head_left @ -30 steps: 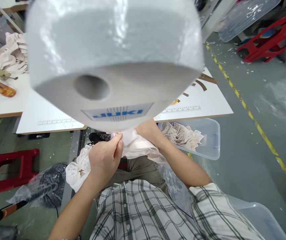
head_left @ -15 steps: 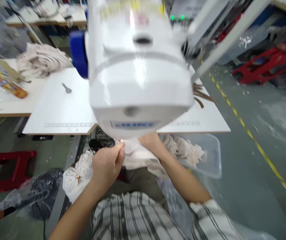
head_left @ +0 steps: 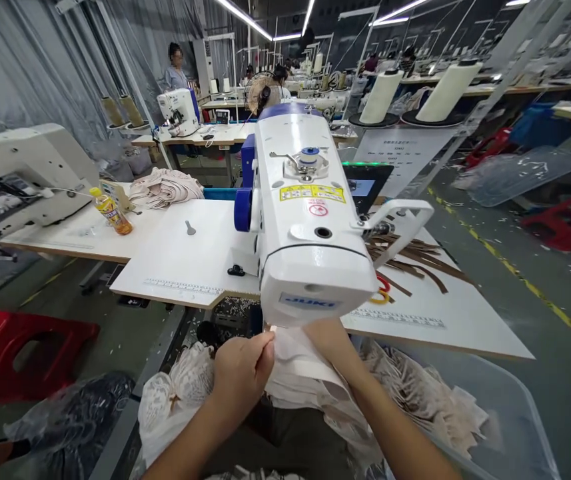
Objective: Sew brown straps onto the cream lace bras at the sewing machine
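A white sewing machine (head_left: 310, 267) stands in front of me, its head hiding the needle area. Pale pink fabric (head_left: 300, 370) hangs down from under that head, between my forearms. My left hand (head_left: 245, 367) pinches the fabric's edge between thumb and forefinger, just below the machine's front. Beyond the fabric, my right hand (head_left: 328, 337) reaches in under the head; its fingers are hidden behind the machine and cloth. A bundle of white lace (head_left: 185, 380) lies to the left of my left hand.
Brown strips (head_left: 415, 260) and scissors with red and yellow handles (head_left: 382, 290) lie on the right tabletop. A clear plastic bin (head_left: 515, 400) holds pale fabric pieces below. Left are a drink bottle (head_left: 112, 210), folded fabric (head_left: 165, 187) and a red stool (head_left: 25, 353). A person (head_left: 175, 70) stands far back.
My view has tilted up, so the machine's top and the room behind it now show. Both hands stay at the fabric under the machine head.
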A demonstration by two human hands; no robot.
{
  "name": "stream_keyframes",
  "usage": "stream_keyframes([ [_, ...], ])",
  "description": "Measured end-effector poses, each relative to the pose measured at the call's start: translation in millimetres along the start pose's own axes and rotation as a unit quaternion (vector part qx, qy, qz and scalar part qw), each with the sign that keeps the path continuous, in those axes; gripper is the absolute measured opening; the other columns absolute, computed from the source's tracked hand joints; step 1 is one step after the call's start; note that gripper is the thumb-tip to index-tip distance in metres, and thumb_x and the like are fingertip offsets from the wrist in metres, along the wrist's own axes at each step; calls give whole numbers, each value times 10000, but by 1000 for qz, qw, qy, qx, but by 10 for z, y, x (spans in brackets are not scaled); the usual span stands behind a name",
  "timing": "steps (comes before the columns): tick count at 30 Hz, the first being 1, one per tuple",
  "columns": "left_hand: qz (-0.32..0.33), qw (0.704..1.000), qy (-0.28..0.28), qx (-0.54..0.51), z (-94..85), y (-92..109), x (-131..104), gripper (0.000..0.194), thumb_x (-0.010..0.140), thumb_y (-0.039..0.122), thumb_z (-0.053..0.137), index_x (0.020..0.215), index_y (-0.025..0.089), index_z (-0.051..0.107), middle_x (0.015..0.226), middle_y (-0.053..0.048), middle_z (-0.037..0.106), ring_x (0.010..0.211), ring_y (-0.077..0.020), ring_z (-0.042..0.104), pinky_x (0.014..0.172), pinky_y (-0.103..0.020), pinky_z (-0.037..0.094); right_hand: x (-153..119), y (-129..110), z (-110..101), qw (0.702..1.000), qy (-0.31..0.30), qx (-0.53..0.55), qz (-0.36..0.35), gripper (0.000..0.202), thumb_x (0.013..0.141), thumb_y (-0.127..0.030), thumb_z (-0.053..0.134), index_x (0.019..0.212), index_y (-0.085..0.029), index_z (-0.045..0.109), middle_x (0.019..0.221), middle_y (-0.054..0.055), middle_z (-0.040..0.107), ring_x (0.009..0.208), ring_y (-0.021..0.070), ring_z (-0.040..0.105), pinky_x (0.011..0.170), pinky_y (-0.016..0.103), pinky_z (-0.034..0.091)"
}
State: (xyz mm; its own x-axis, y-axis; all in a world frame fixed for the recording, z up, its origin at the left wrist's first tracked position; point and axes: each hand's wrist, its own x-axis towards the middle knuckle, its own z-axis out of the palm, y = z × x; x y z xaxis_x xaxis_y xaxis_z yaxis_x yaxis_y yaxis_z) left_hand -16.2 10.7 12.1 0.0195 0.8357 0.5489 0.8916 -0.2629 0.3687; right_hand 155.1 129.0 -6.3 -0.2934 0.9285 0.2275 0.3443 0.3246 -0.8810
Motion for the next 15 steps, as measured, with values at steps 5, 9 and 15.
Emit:
stream_keyframes([
  [5, -25, 999, -34, -10, -59, -21, 42, 252, 966, 255, 489, 1049, 198, 720, 897, -45, 794, 737, -189, 731, 667, -290, 535, 4, 4, 1, 999, 25, 42, -8, 188, 755, -369, 585, 776, -207, 678, 712, 43, 712, 659, 225, 595, 639, 339, 505],
  [9, -73, 993, -79, -44, -82, -8, 60, 268, 972, 283, 486, 1080, 219, 723, 1005, -41, 790, 849, -197, 741, 757, -292, 553, -124, -15, 43, 991, 22, 117, 64, 226, 781, -412, 621, 867, -204, 642, 789, 27, 694, 737, 207, 608, 691, 322, 507],
  [15, -117, 970, -134, -164, -150, -9, -4, 261, 969, 328, 520, 1062, 215, 736, 1020, -34, 782, 862, -168, 724, 727, -233, 540, -692, -2, 201, 880, 29, 380, 285, 368, 856, -588, 560, 921, -226, 542, 695, -14, 572, 613, 159, 536, 576, 277, 467],
])
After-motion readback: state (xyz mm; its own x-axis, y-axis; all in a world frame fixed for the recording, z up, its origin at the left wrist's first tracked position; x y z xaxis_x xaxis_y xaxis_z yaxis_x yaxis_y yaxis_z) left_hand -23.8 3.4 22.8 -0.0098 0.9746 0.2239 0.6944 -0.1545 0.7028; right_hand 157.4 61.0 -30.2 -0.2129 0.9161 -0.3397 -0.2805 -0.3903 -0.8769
